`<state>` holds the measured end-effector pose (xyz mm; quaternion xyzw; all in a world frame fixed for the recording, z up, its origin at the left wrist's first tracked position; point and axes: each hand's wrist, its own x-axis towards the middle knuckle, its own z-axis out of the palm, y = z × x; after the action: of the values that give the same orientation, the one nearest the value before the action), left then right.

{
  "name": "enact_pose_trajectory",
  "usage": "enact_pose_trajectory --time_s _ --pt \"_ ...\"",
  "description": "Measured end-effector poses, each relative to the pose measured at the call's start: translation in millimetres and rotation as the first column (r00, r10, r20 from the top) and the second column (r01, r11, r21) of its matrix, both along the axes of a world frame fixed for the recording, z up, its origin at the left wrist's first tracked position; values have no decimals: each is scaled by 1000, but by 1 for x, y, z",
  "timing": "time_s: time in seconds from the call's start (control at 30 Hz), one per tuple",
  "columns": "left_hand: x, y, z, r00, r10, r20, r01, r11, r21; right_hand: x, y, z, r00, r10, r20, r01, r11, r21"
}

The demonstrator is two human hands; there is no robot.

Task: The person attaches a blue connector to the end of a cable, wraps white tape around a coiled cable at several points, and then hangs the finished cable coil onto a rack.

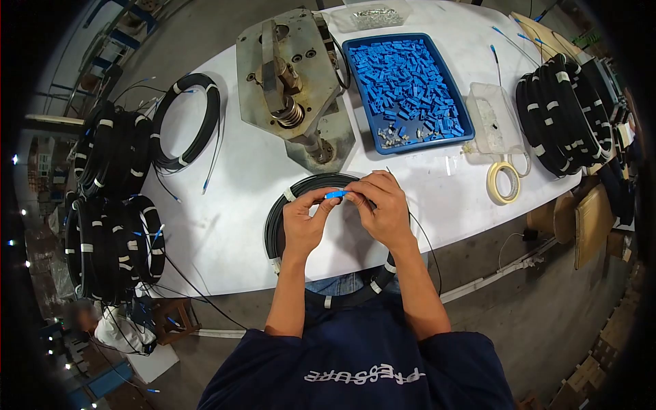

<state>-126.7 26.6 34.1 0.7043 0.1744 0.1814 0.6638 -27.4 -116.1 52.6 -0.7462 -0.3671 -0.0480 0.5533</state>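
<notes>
The connector [334, 195] is on the near side of the press [297, 89], held over a coil [275, 232] on the table [205, 236]. The left hand [305, 222] pinches the connector's left end, its thumb and fingertips drawn close together. The right hand [383, 205] grips the other end in the same narrow way, its fingers curled. A thin cable [432, 251] bends past the right wrist, nearer than the press.

Right of the press, a tray [427, 144] is heaped with blue housings [410, 82], small pale pieces [393, 135] at its near end. Farther right of the press are a clear box [493, 139], a tape roll [493, 183] and stacked coils [550, 116]. Left of the press lies a cable ring [210, 123], with more bundles [102, 239] beyond it.
</notes>
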Motion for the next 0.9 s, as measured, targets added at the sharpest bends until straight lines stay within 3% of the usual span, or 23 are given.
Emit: enact_pose_trajectory --time_s 0.27,0.9 --pt "-3 3 6 995 -36 -98 47 993 110 -4 0 -6 999 -28 47 31 998 -55" --pt "7 2 9 1000 -19 -11 21 987 160 -4 4 -11 997 -71 -8 71 997 -11"
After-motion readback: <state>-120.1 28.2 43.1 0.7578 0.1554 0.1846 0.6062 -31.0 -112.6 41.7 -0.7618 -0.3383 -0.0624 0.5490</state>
